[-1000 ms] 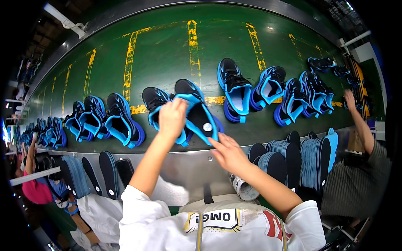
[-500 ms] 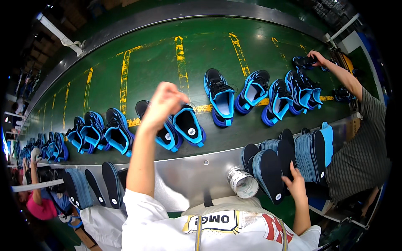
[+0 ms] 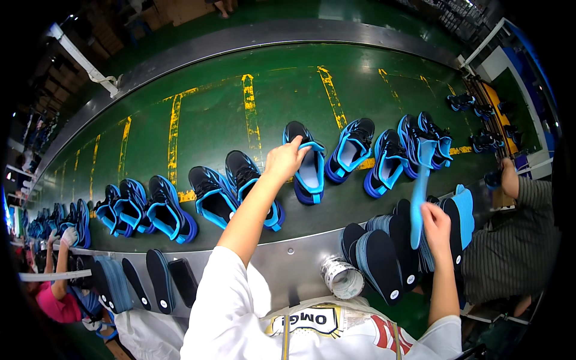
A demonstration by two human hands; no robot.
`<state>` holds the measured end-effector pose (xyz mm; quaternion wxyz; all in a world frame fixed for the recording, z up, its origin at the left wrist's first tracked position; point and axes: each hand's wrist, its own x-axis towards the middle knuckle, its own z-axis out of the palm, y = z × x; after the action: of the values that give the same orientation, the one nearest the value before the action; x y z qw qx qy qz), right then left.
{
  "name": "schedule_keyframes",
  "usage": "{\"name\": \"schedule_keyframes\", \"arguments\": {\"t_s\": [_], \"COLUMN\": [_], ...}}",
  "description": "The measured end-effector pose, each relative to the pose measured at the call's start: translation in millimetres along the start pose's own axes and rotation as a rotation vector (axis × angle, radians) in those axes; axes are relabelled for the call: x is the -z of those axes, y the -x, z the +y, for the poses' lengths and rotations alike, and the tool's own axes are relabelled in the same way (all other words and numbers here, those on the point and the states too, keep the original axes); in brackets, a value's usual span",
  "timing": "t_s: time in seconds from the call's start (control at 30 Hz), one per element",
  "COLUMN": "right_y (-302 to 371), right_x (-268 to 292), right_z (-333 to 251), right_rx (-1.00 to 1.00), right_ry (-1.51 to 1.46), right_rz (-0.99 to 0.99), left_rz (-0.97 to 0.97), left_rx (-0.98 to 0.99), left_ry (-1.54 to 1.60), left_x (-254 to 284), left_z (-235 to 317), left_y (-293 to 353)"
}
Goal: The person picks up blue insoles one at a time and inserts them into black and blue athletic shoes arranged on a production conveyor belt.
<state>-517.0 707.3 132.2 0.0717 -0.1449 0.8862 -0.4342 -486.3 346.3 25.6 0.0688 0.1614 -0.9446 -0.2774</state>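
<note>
Where the left hand (image 3: pixel 285 161) meets the grey-lined shoe (image 3: pixel 308 195) on the green bench (image 3: pixel 210 120), its fingers bend over the tongue; whether they pinch it cannot be told. The contact probably steadies the shoe, whose toe points away from the person, an orientation that likely leaves its opening accessible. Right of this shoe and nearer the body, the right hand (image 3: pixel 437 221) grasps a light-blue insole (image 3: pixel 416 210), fingers closed on its edge; motion blur softens its outline. Below and right of the same shoe, black insoles (image 3: pixel 379 264) are stacked face to face, presumably for easy separation. Containers: the grey-lined shoe shows a pale inner floor, as does the neighbouring shoe (image 3: pixel 359 132) to its right; to its left, a dark-lined shoe (image 3: pixel 207 180) shows a black floor with a white disc. Nearer the body than the landmark shoe, a patterned cylinder (image 3: pixel 336 273) lies open-ended, its contents unclear.
</note>
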Motion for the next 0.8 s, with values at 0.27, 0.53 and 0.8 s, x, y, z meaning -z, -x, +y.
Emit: {"name": "schedule_keyframes", "arguments": {"t_s": [0.27,0.53,0.8], "right_y": [-67.8,-33.8,-31.6], "right_x": [-121.3,-193.5,-105.3], "right_z": [-73.0,-69.0,-28.9], "right_rx": [-0.173,0.47,0.476], "right_ry": [0.156,0.641,0.373], "right_rz": [-0.952,-0.816,-0.66], "left_rz": [-0.333,-0.28,0.291], "left_rx": [0.209,0.283,-0.341], "left_ry": [0.236,0.528,-0.327], "left_x": [3.6,-16.5,-31.8], "left_z": [2.0,-24.2,7.7], "left_y": [17.3,33.9,47.3]}}
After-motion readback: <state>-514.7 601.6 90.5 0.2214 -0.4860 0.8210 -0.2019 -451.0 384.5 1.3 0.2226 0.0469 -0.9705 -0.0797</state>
